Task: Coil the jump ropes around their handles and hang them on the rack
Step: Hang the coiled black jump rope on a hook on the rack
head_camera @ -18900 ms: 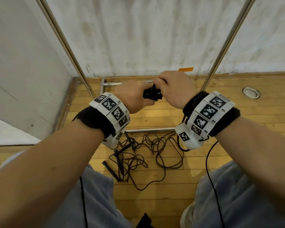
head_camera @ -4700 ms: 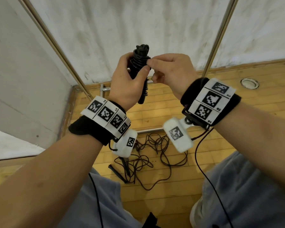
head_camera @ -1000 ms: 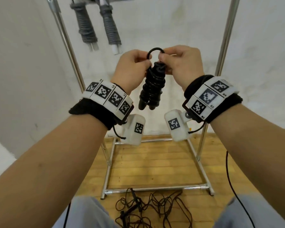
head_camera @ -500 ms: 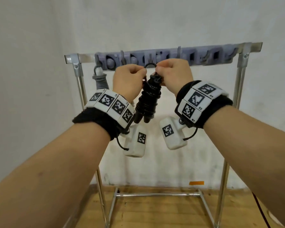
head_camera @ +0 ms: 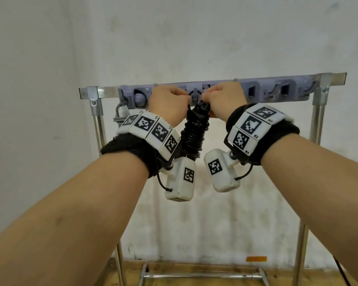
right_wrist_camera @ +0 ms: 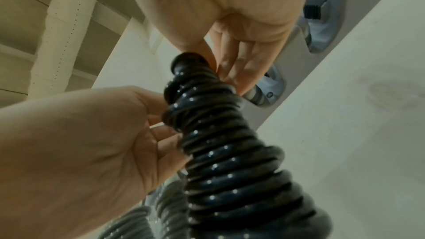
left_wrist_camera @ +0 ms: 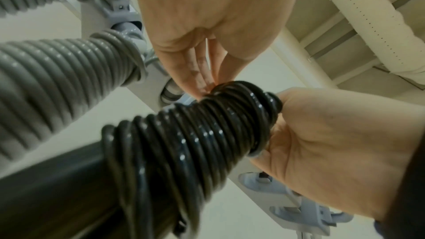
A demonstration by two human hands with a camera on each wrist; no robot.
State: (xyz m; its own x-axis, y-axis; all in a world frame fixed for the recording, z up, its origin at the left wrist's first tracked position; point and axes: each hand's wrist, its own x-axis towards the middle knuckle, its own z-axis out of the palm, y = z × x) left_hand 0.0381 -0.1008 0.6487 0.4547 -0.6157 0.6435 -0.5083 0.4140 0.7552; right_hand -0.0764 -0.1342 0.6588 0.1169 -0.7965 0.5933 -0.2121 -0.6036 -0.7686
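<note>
Pinched between both sets of fingertips: the top loop of the black rope point(head_camera: 194, 131), coil hanging toward 6 o'clock. Left hand point(head_camera: 168, 106) at 9 o'clock of the loop, right hand point(head_camera: 224, 100) at 3, both curled, raised to the rack point(head_camera: 277, 90). Wristband tags read R1, R2. Grey rope point(left_wrist_camera: 57, 72) hung at 9 o'clock.

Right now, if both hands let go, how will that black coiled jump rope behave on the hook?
The black jump rope would probably hang as one stiff bundle, since its coils look tightly wound. Its glossy cord may slip. The top loop on the rack's hook looks thin, so it may swing.
</note>
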